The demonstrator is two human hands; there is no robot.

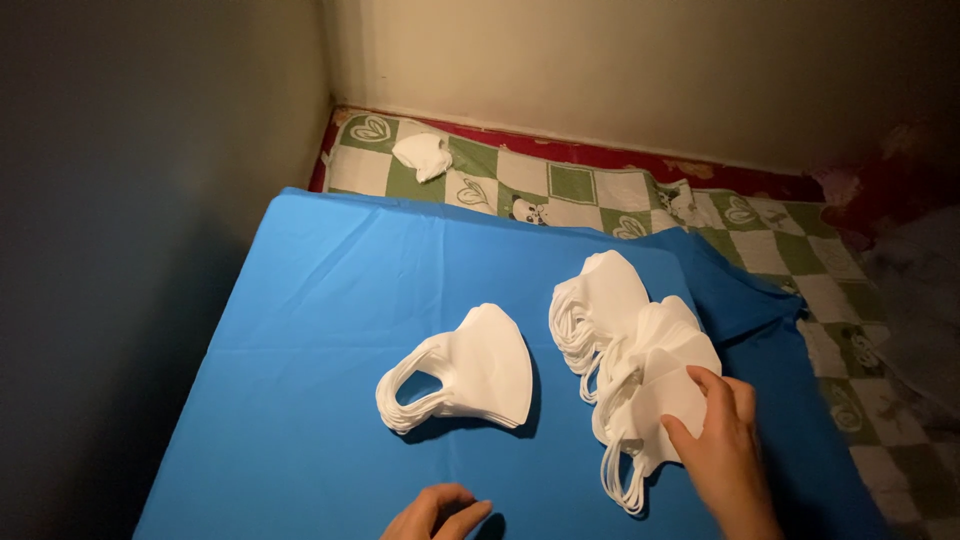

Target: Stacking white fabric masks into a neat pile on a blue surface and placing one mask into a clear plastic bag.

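On a blue sheet (330, 300) lie two groups of white folded face masks. A neat stack of masks (470, 372) sits in the middle. To its right spreads a looser pile of masks (625, 340) with ear loops hanging toward me. My right hand (722, 440) rests flat on the near end of that pile, fingers apart and touching the top mask. My left hand (440, 512) hovers at the bottom edge with fingers curled, holding nothing, just below the middle stack.
A green and white checked mat (560, 185) with a red border lies under the blue sheet, against the walls. One crumpled white mask (423, 155) lies on it at the far left corner. Dark wall runs along the left.
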